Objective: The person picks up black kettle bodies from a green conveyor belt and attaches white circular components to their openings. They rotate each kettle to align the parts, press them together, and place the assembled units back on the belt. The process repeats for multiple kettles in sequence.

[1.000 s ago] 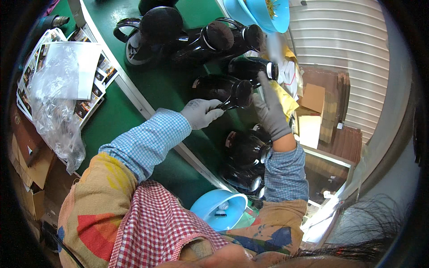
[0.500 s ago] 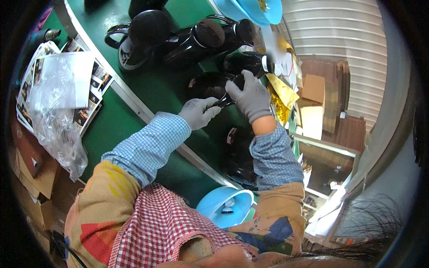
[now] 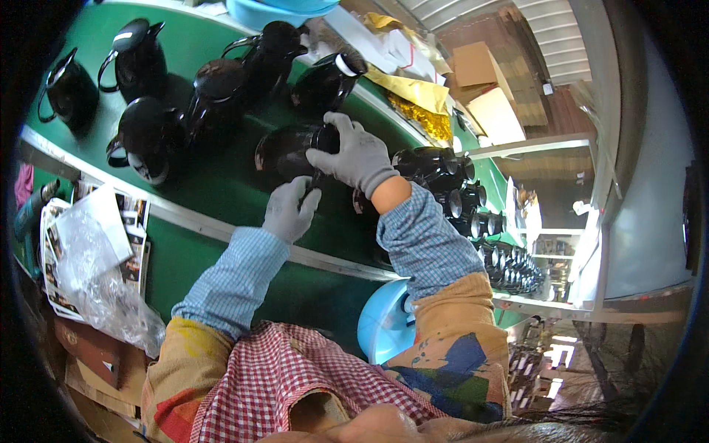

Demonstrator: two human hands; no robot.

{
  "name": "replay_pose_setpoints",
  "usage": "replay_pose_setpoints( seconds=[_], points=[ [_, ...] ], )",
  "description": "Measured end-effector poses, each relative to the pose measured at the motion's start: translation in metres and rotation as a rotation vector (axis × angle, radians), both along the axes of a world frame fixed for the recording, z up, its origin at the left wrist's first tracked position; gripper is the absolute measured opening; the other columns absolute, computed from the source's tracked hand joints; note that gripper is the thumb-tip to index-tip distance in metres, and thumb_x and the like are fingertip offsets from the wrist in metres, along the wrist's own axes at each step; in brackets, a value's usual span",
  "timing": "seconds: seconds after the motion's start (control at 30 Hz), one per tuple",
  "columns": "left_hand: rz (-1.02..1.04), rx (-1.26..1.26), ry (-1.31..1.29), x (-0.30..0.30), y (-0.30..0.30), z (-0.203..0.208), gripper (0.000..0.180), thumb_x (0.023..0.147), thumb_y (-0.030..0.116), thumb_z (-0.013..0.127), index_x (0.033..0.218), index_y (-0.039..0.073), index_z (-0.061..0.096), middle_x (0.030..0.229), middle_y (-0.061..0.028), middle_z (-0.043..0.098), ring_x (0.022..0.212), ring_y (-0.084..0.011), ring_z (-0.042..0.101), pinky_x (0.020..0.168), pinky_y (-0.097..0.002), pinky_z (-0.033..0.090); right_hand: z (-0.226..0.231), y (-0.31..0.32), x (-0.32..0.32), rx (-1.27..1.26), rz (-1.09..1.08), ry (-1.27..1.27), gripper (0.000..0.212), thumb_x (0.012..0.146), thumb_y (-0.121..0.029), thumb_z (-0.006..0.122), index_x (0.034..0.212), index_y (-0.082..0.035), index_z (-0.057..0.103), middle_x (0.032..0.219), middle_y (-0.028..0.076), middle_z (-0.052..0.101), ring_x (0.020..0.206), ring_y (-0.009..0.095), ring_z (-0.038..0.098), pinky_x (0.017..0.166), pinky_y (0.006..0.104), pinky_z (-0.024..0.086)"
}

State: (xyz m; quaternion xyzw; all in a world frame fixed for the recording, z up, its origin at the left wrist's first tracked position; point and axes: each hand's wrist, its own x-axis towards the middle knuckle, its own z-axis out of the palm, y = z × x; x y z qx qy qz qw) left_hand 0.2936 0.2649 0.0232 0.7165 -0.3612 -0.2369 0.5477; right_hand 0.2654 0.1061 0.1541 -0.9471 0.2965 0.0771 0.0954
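Observation:
A glossy black jug (image 3: 283,153) lies on its side on the green table in front of me, its neck toward the right. My right hand (image 3: 356,156), in a grey glove, wraps round the neck end, thumb on the near side. Just below and left of it, my left hand (image 3: 289,210), also gloved, pinches at the jug's handle side; its fingertips partly hide what they grip. Close beyond lies another black jug (image 3: 325,83) with a white ring at its mouth.
Several black jugs with handles, among them an upright jug (image 3: 140,59), stand at the far left. Rows of black jugs (image 3: 509,262) fill the right. Nearby are a blue bowl (image 3: 384,317), a plastic bag (image 3: 111,277) over printed sheets, and gold foil (image 3: 421,117).
My view has swung to the right, bringing the rows of jugs into sight. Both hands stay at the same jug; the left fingers have shifted along its handle side.

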Motion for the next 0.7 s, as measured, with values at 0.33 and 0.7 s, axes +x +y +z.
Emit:
replay_pose_setpoints(
  seconds=[0.33,0.7],
  points=[
    [0.199,-0.080,0.321,0.045,-0.067,0.001,0.057,0.097,0.022,0.065,0.147,0.005,0.044,0.148,-0.0172,0.048,0.139,-0.0324,0.044,0.117,-0.0461,0.036,0.040,-0.125,-0.074,-0.164,-0.277,-0.008,0.087,0.077,-0.062,0.068,0.149,-0.017,0.047,0.140,0.025,0.054,0.128,0.040,0.056,0.108,0.0466,0.044],
    [0.074,0.003,0.295,0.073,-0.191,-0.018,0.037,0.101,0.033,0.062,0.126,0.005,0.061,0.100,-0.0100,0.066,0.086,-0.0202,0.061,0.077,-0.0341,0.048,0.015,-0.178,-0.060,-0.390,-0.147,0.085,0.079,0.086,-0.067,0.057,0.148,-0.018,0.051,0.156,0.021,0.042,0.144,0.035,0.041,0.118,0.0421,0.033]
  ],
)
